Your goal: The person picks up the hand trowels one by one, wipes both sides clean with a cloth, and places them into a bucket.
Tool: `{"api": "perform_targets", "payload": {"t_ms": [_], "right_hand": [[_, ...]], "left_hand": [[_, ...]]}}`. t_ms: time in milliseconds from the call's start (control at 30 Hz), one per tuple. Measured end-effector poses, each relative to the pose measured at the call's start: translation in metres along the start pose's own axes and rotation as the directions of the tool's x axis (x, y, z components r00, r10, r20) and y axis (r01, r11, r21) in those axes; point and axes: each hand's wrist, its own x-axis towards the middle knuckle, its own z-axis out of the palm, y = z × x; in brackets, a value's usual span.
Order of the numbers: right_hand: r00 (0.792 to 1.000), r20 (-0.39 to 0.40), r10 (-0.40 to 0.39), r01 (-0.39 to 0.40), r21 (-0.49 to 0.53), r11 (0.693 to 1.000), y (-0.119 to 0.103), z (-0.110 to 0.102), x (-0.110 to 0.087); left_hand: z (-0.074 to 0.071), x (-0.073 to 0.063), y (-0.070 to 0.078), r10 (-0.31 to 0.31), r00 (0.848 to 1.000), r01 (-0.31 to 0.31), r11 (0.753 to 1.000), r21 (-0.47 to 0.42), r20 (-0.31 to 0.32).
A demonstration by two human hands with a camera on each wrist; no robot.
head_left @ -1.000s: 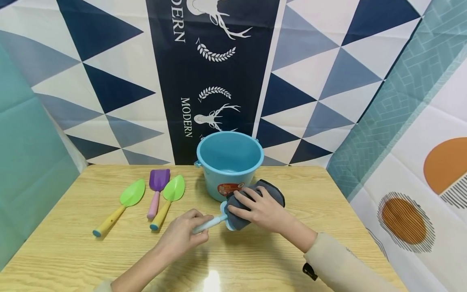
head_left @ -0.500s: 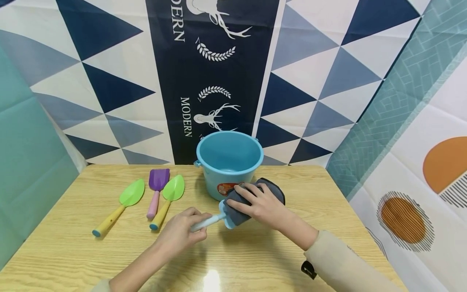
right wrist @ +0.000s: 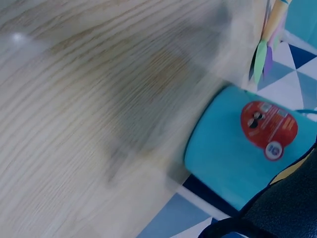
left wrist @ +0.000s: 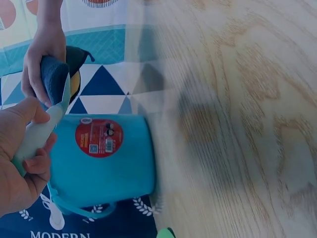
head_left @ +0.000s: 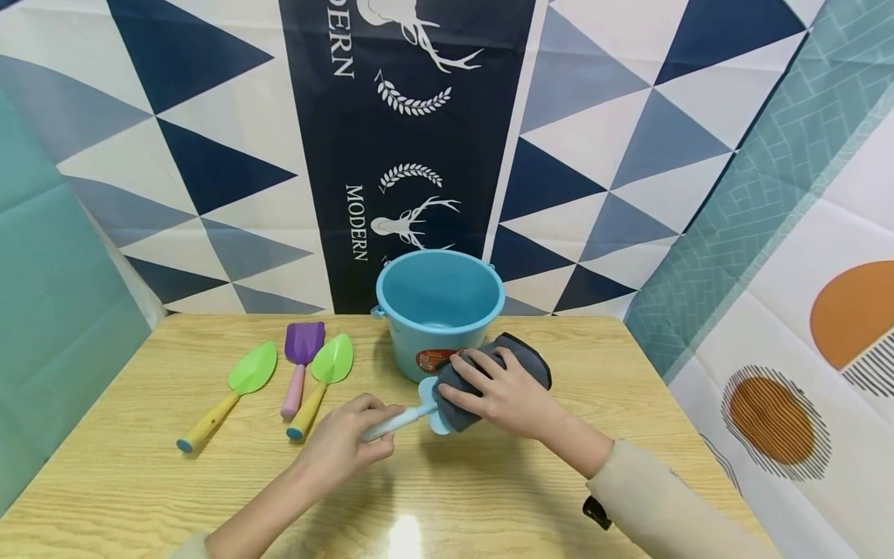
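My left hand (head_left: 338, 444) grips the pale handle of a light blue toy shovel (head_left: 394, 424), thumb and fingers wrapped about it. A dark grey cloth (head_left: 524, 361) with black edging covers most of the shovel's blade. Over the cloth lies my right hand (head_left: 506, 396), its fingers spread and curved around it, holding it against the blade. In the left wrist view the shovel (left wrist: 39, 126) runs up to the cloth (left wrist: 52, 79), where a yellowish underside shows. The right wrist view has only the cloth (right wrist: 287, 210) at its lower right corner; the right hand is out of that view.
A blue bucket (head_left: 412, 345) with a red label stands just behind the hands, near the back edge of the wooden table (head_left: 209, 505). To the left lie two green trowels (head_left: 253, 371) with yellow handles and a purple shovel (head_left: 304, 345) with a pink handle. Patterned sheets hang around.
The right hand and cloth have shifted slightly up and right along the blade. The left hand with the shovel has moved slightly left. Bucket and other tools have stayed put.
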Motion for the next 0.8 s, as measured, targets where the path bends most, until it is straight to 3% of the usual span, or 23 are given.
{"api": "perform_targets", "payload": {"t_ms": [233, 333, 533, 800], "right_hand": [[0.996, 0.052, 0.075, -0.078, 0.039, 0.996, 0.008, -0.002, -0.011], [0.995, 0.031, 0.092, -0.094, 0.077, 0.993, 0.007, -0.004, -0.010], [0.996, -0.091, 0.017, -0.010, 0.068, 0.998, -0.006, -0.005, 0.003], [0.999, -0.014, -0.043, 0.043, -0.031, 0.999, -0.009, -0.005, 0.003]], "left_hand": [[-0.003, -0.002, -0.003, -0.025, 1.000, 0.025, 1.000, 0.011, -0.004], [-0.004, -0.001, -0.003, -0.053, 0.999, 0.053, 0.999, 0.010, 0.005], [-0.003, 0.001, -0.003, -0.061, 0.998, 0.061, 0.998, 0.010, -0.018], [-0.005, 0.001, 0.001, -0.045, 0.998, 0.045, 0.999, 0.007, -0.034]]}}
